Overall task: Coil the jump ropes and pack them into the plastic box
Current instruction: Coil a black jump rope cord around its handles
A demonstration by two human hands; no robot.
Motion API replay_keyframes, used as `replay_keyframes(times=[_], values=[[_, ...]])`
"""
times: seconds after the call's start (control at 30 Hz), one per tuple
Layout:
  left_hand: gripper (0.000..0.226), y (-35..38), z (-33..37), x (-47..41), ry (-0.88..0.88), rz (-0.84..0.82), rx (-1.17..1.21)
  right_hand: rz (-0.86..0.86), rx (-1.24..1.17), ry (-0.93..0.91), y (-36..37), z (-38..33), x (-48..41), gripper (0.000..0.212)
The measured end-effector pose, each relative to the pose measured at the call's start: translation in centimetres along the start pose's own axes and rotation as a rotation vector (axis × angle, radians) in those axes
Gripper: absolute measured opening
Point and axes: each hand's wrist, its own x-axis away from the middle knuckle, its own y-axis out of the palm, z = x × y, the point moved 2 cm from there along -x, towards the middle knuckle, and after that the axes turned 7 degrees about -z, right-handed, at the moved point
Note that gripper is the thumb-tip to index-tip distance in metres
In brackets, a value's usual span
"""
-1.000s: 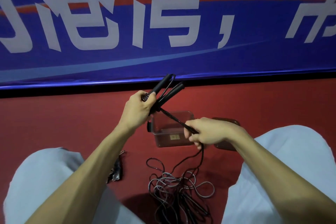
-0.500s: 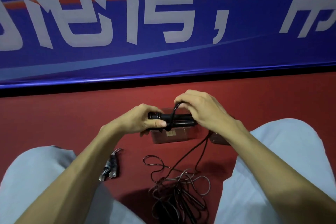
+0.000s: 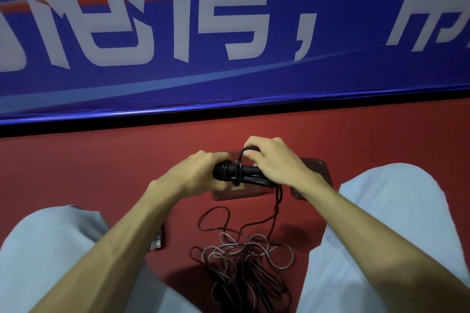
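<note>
Jump rope handles (image 3: pixel 248 173): 2 black sticks held together, level, just above the plastic box (image 3: pixel 236 194). The box sits on the red floor (image 3: pixel 101 173) between the knees.

Handling, by judgement: cord (image 3: pixel 238 160) thin, light and limp, a bit springy, so turns may slip off. Handles are stiff and the best place to hold.

Left hand (image 3: pixel 195 173): fingers curled tight round the handles' left end.
Right hand (image 3: pixel 276 164): fingers pinch a loop of cord drawn over the handles; some turns wrap them.

Spare cord hangs to a loose tangle (image 3: pixel 241 254) on the floor. Bundled rope (image 3: pixel 156 241) lies by left knee.
</note>
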Motion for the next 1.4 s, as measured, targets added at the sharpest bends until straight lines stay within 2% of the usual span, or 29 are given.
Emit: replay_keyframes(times=[0.1, 0.2, 0.27, 0.43, 0.53, 0.6, 0.7, 0.77, 0.83, 0.9, 0.97, 1.07, 1.13, 1.27, 1.4], values=[[0.036, -0.3, 0.3, 0.4, 0.000, -0.073, 0.002, -0.009, -0.030, 0.031, -0.1, 0.3, -0.1, 0.012], [0.016, -0.2, 1.3, 0.9, 0.049, -0.125, 0.109, -0.029, -0.075, 0.051, -0.2, 0.5, -0.3, 0.022], [0.017, -0.1, 1.7, 1.1, 0.036, -0.137, 0.160, -0.038, -0.100, 0.056, -0.2, 0.5, -0.4, 0.029], [0.054, 0.4, 2.1, 1.0, -0.045, -0.071, 0.224, -0.024, -0.162, 0.078, 0.1, 0.3, -0.1, 0.037], [0.055, 0.7, 2.5, 0.9, -0.059, 0.006, 0.252, -0.024, -0.150, 0.075, 0.0, 0.4, -0.1, 0.035], [0.045, 0.8, 2.8, 0.9, -0.056, 0.029, 0.267, -0.042, -0.180, 0.092, -0.3, 0.6, -0.2, 0.033], [0.017, 0.6, 3.0, 0.9, -0.058, 0.008, 0.347, -0.111, -0.428, 0.151, -1.2, 1.2, -0.1, 0.021], [0.011, 0.1, 2.9, 1.1, -0.061, -0.043, 0.453, -0.173, -0.706, 0.191, -1.8, 1.7, 0.0, 0.017], [0.018, -0.5, 2.9, 1.4, -0.051, -0.057, 0.567, -0.174, -0.962, 0.217, -2.0, 2.3, -0.2, 0.020], [0.034, -1.1, 2.9, 1.5, -0.048, -0.008, 0.695, -0.084, -1.208, 0.250, -1.9, 2.5, -0.6, 0.021], [0.037, -1.7, 2.8, 1.4, -0.037, 0.079, 0.818, -0.055, -1.322, 0.236, -1.5, 2.2, -0.8, 0.018], [0.051, -2.2, 2.4, 1.3, 0.016, 0.181, 0.941, -0.227, -1.186, 0.146, -1.4, 1.3, -0.6, 0.019], [0.053, -2.4, 2.2, 1.2, 0.064, 0.213, 0.945, -0.350, -0.913, 0.116, -1.1, 1.0, -0.3, 0.017], [0.039, -2.2, 2.0, 1.1, 0.048, 0.247, 0.860, -0.539, -0.488, 0.115, 0.3, 1.0, 0.2, 0.009], [0.015, -2.2, 1.2, 0.9, -0.037, 0.286, 0.820, -0.673, -0.067, 0.191, 0.8, 2.2, 0.5, 0.016]])
